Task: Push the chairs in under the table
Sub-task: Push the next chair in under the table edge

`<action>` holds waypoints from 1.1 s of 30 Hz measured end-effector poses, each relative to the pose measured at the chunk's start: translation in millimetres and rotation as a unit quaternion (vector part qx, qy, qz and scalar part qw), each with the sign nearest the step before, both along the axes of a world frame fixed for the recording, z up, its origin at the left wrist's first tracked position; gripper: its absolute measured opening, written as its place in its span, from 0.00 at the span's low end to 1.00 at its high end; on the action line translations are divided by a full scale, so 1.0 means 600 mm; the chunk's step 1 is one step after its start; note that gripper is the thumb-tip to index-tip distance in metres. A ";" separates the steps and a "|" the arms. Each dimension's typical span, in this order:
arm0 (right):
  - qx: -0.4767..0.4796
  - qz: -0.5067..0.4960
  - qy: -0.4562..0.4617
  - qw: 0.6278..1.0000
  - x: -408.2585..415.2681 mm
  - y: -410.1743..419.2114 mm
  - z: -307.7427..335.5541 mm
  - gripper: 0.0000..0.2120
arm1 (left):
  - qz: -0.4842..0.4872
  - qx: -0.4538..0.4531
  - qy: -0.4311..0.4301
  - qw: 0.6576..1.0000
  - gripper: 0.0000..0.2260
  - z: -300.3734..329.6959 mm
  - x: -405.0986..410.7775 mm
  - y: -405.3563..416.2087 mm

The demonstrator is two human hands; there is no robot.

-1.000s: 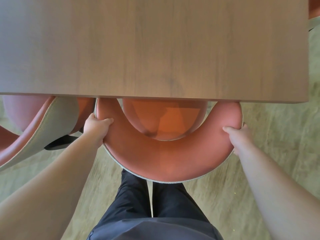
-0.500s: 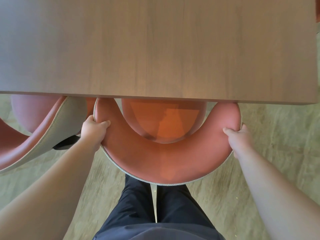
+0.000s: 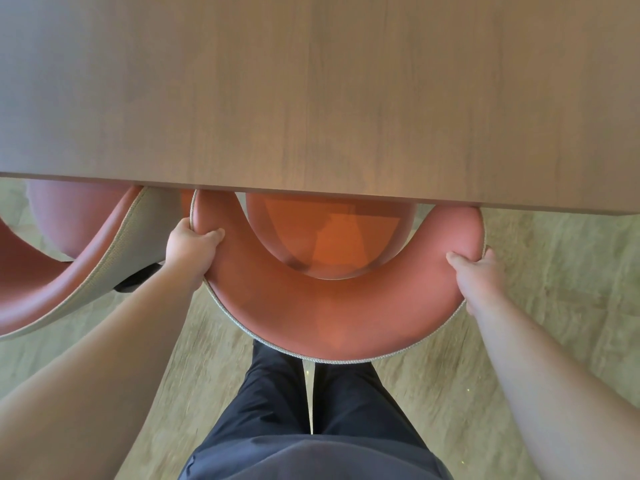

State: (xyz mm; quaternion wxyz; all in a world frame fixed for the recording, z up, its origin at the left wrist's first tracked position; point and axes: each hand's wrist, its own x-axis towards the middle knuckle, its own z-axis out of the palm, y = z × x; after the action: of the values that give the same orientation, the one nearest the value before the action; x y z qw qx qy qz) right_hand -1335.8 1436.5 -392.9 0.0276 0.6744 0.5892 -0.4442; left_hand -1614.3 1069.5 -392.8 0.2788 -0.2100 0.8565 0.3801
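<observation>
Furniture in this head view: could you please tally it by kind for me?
Chairs: 2, the held chair and a second chair at far left.
Tables: 1, the table.
Total: 3.

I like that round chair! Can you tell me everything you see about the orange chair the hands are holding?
The orange chair has a curved, horseshoe-shaped back, smooth like leather inside, with woven grey fabric edging outside. Its round seat sits partly under the wooden table. The left hand and right hand grip the two ends of the back. It stands upright, close beside another chair.
</observation>
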 end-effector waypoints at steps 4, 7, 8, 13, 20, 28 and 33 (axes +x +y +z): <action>-0.007 0.001 -0.013 1.000 -0.002 -0.002 0.008 0.19 | -0.005 0.001 -0.006 1.000 0.13 0.005 0.002 0.003; -0.016 -0.003 -0.028 0.999 -0.010 -0.006 0.020 0.33 | -0.005 0.002 -0.017 1.000 0.18 0.018 0.004 0.009; -0.014 -0.006 -0.035 0.999 -0.012 -0.008 0.024 0.35 | -0.001 0.003 -0.022 1.000 0.19 0.025 0.007 0.011; 0.022 0.007 -0.028 0.999 -0.016 -0.040 0.057 0.32 | -0.009 0.041 -0.023 0.999 0.14 0.062 0.032 0.006; 0.059 0.110 0.080 0.989 -0.022 -0.151 0.147 0.26 | 0.045 0.131 0.009 0.990 0.17 0.149 0.049 -0.040; 0.032 0.197 0.236 0.951 -0.072 -0.229 0.280 0.20 | 0.022 0.179 0.063 0.982 0.11 0.298 0.067 -0.065; 0.037 0.243 0.322 0.914 -0.083 -0.254 0.352 0.21 | 0.026 0.205 0.122 0.971 0.11 0.383 0.108 -0.066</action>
State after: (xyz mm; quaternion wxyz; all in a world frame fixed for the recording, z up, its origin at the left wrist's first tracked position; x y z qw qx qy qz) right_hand -1385.8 1284.1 -182.0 -0.0816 0.3317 0.7275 -0.5950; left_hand -1549.6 1030.0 -163.1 0.1994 -0.1222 0.7821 0.5775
